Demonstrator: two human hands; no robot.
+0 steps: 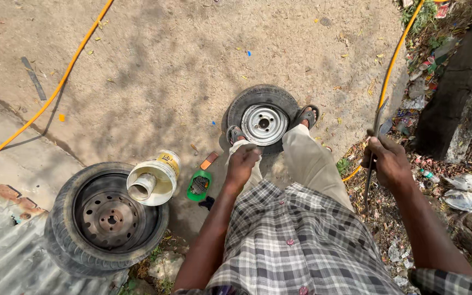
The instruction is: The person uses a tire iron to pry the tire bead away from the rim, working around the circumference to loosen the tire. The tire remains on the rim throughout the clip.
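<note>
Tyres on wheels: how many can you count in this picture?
2. A small tyre lies under the person's feet; a larger tyre sits lower left beside the white bucket. Another may be hidden beneath it.

Right hand [387,158] gripping iron bar [374,150]

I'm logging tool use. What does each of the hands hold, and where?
Right hand grips a long metal bar near mid-length. Left hand rests on the knee, holding nothing.

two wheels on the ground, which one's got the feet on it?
The small tyre with the silver rim, ahead of the person; a sandalled foot rests on each side. The larger dark-rimmed tyre at lower left has no feet on it.
</note>
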